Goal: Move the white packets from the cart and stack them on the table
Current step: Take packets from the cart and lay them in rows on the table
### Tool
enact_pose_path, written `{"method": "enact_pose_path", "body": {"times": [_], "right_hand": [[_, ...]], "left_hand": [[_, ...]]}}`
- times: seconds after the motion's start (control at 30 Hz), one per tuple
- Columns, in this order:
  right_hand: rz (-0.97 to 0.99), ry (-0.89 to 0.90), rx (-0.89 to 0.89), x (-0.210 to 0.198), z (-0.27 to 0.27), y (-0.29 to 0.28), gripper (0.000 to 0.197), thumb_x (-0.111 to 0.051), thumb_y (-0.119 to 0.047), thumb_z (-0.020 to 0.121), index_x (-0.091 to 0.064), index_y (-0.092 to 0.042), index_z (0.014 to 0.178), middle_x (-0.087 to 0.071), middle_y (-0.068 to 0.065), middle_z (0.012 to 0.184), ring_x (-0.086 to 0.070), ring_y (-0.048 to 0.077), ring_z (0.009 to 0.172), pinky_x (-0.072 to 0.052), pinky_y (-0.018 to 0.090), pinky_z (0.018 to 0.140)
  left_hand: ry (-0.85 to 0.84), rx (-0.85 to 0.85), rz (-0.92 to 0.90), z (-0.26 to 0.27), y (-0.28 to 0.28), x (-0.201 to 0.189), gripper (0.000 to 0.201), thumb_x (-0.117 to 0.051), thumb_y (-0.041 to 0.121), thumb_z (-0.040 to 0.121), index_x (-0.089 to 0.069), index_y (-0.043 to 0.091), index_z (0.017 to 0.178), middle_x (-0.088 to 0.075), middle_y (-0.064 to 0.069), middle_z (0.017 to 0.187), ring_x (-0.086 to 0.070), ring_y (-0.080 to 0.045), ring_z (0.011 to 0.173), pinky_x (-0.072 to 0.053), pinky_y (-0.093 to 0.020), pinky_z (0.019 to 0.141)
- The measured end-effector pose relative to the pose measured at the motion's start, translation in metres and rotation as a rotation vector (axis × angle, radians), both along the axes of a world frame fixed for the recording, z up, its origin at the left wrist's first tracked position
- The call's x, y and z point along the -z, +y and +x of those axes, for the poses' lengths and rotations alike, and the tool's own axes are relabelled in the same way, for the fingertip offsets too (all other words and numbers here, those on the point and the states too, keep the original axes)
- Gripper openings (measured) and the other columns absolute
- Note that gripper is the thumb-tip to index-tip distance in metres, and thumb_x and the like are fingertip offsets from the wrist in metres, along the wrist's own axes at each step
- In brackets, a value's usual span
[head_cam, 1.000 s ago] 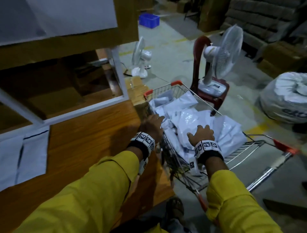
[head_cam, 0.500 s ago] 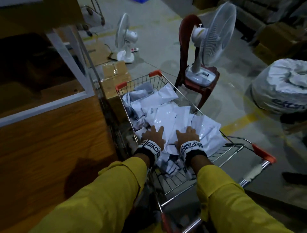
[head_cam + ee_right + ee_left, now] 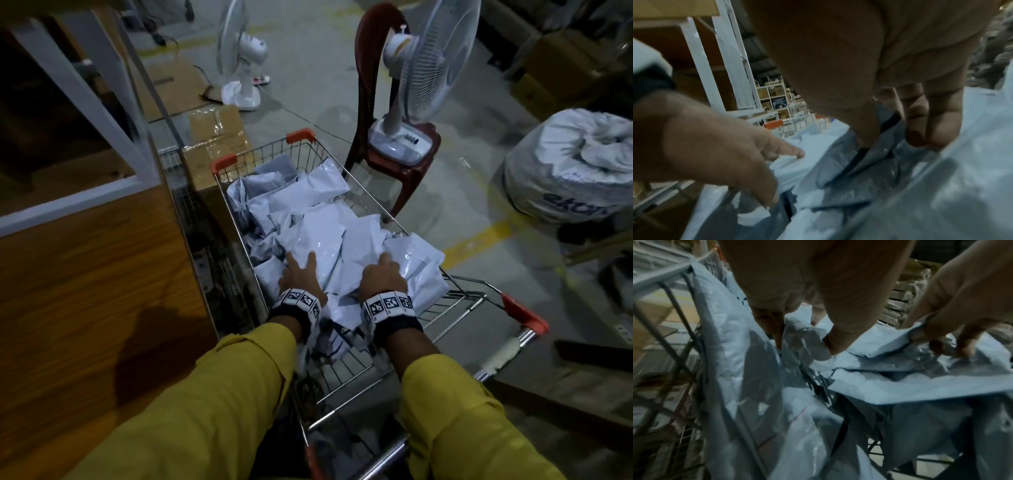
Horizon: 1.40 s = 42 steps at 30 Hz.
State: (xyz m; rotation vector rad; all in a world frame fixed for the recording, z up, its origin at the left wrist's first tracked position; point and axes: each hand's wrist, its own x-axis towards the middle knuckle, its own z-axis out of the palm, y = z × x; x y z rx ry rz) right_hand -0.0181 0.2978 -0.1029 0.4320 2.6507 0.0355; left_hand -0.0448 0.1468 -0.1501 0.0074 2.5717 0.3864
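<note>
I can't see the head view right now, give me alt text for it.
Both hands, left hand and right hand, reach into a wire cart and press on a pile of white packets. A wooden table stands to the left; a fan sits on a chair beyond the cart.

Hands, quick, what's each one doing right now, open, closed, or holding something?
Left hand: fingers curled round the edge of a packet in the cart.
Right hand: fingers curled into the packets, gripping one.
</note>
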Motion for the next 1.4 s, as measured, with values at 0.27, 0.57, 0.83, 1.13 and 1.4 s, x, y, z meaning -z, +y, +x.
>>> {"method": "enact_pose_path", "body": {"times": [0.27, 0.57, 0.83, 1.13, 1.4], "right_hand": [[0.125, 0.005, -0.044, 0.004, 0.007, -0.009, 0.075, -0.055, -0.071, 0.082, -0.066, -0.012, 0.126, -0.030, 0.020, 0.155, -0.023, 0.038, 0.142, -0.027, 0.045, 0.111], [0.153, -0.007, -0.163, 0.028, 0.004, -0.014, 0.090, -0.070, -0.051, 0.079, -0.025, -0.026, 0.153, -0.008, 0.020, 0.162, -0.032, 0.050, 0.133, -0.040, 0.049, 0.101], [0.138, 0.018, -0.045, 0.025, 0.006, -0.032, 0.059, -0.051, -0.040, 0.097, -0.037, -0.014, 0.148, -0.013, 0.021, 0.163, -0.027, 0.051, 0.139, -0.036, 0.056, 0.106], [-0.007, 0.144, 0.055, 0.001, 0.020, -0.044, 0.063, -0.043, -0.044, 0.099, -0.026, -0.018, 0.154, -0.018, 0.026, 0.161, -0.039, 0.044, 0.133, -0.030, 0.049, 0.111], [-0.084, 0.214, 0.110, -0.038, 0.028, -0.101, 0.061, -0.034, -0.048, 0.101, -0.015, -0.036, 0.158, -0.019, 0.027, 0.160, -0.033, 0.045, 0.138, -0.028, 0.051, 0.111]], "left_hand": [[0.138, -0.205, 0.078, 0.000, -0.002, -0.024, 0.070, -0.065, 0.032, 0.078, -0.041, 0.022, 0.143, -0.030, -0.019, 0.149, -0.035, -0.041, 0.132, -0.033, -0.047, 0.109], [0.207, -0.287, 0.268, 0.006, -0.014, -0.032, 0.061, -0.076, 0.025, 0.068, -0.048, 0.016, 0.121, -0.038, -0.013, 0.129, -0.051, -0.038, 0.110, -0.047, -0.041, 0.090], [0.364, -0.230, 0.357, 0.014, -0.033, -0.053, 0.061, -0.068, 0.029, 0.067, -0.053, 0.014, 0.123, -0.041, -0.009, 0.127, -0.052, -0.034, 0.110, -0.050, -0.039, 0.086], [0.512, -0.356, 0.409, 0.015, -0.066, -0.081, 0.066, -0.051, 0.040, 0.075, -0.047, 0.022, 0.137, -0.033, -0.003, 0.150, -0.038, -0.031, 0.137, -0.040, -0.049, 0.109], [0.560, -0.469, 0.237, 0.035, -0.135, -0.105, 0.062, -0.052, 0.037, 0.090, -0.037, 0.027, 0.149, -0.018, -0.004, 0.164, -0.018, -0.032, 0.147, -0.016, -0.048, 0.120]]}}
